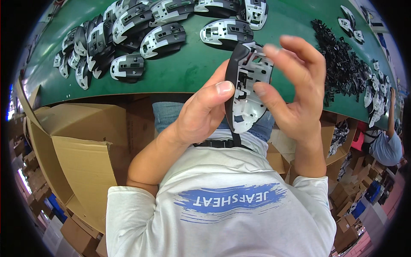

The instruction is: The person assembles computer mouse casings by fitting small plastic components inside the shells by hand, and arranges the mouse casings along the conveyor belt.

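Left hand (201, 110) pinches the black-and-white shell (249, 98) by its dark left side; the piece sits between both hands, long axis toward the green table (180, 78). Right hand (302, 92), half-spread, overlaps its right edge; contact unconfirmed.

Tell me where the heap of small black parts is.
In the head view, the heap of small black parts lies at upper right on the green table, right of the person's right hand, beside a cluster of white pieces.
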The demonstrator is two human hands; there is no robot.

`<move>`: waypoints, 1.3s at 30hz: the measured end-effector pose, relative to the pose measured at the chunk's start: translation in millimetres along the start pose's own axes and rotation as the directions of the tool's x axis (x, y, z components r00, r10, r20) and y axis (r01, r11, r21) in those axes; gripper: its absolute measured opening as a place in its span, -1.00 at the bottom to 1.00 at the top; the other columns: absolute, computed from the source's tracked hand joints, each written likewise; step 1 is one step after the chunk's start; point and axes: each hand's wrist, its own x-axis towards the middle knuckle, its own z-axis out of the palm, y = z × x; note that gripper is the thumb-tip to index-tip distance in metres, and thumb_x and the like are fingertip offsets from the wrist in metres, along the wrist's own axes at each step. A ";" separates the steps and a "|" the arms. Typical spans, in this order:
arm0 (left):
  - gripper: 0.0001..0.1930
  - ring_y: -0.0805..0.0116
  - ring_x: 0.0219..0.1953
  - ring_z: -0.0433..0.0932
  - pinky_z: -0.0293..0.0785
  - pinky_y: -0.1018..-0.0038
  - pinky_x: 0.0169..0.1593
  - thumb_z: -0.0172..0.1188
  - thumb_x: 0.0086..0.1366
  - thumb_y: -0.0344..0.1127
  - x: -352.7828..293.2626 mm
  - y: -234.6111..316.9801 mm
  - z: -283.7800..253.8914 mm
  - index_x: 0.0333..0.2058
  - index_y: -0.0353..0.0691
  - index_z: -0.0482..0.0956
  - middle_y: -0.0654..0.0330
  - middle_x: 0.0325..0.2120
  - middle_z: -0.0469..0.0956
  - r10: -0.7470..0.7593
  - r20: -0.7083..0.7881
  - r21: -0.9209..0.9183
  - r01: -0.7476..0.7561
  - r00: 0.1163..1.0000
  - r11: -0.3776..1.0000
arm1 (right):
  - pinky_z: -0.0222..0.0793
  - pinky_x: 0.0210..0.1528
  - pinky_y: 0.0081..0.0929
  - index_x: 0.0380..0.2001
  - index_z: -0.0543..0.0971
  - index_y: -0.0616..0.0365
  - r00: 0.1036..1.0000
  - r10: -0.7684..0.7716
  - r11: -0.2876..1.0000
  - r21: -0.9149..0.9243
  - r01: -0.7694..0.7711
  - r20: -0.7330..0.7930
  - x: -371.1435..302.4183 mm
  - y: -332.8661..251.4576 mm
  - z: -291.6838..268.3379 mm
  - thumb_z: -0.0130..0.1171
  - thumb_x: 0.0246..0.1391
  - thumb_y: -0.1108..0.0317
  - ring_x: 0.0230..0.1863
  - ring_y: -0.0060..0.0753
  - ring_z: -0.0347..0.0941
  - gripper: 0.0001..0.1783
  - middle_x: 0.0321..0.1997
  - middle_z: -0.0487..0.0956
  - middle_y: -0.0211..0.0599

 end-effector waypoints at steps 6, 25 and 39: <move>-0.28 0.10 0.24 0.65 0.66 0.17 0.24 -0.08 0.58 -0.01 1.7 2.1 9.3 0.57 -0.24 0.10 -0.10 0.35 0.45 -0.036 -0.170 0.021 0.040 0.985 0.999 | 0.57 0.15 -0.43 0.17 0.71 0.21 0.832 0.535 0.667 0.532 -0.522 0.144 -9.5 -1.3 2.5 0.41 0.28 0.48 0.10 -0.43 0.58 -0.61 0.21 0.62 -0.21; -0.46 0.42 0.03 0.59 0.55 0.41 0.16 0.04 0.39 -0.57 17.5 -14.7 -24.6 0.34 -0.34 0.35 0.09 0.09 0.60 0.468 -0.162 0.756 -0.196 0.868 0.625 | 0.48 0.36 -0.24 0.57 0.13 0.23 0.917 0.396 0.869 0.308 -0.388 0.038 -35.8 2.0 62.1 0.20 0.18 0.72 0.34 -0.28 0.48 -0.08 0.47 0.32 -0.04; -0.51 -0.07 0.07 0.64 0.55 0.14 0.20 0.00 0.34 -0.64 17.8 -30.1 -32.5 0.26 -0.44 0.40 -0.19 0.06 0.56 0.611 -0.059 0.899 -0.224 0.790 0.376 | 0.47 0.36 -0.33 0.58 0.16 0.19 0.919 0.395 0.893 0.237 -0.382 -0.009 -34.2 8.9 74.6 0.17 0.15 0.72 0.36 -0.34 0.44 -0.07 0.44 0.32 -0.15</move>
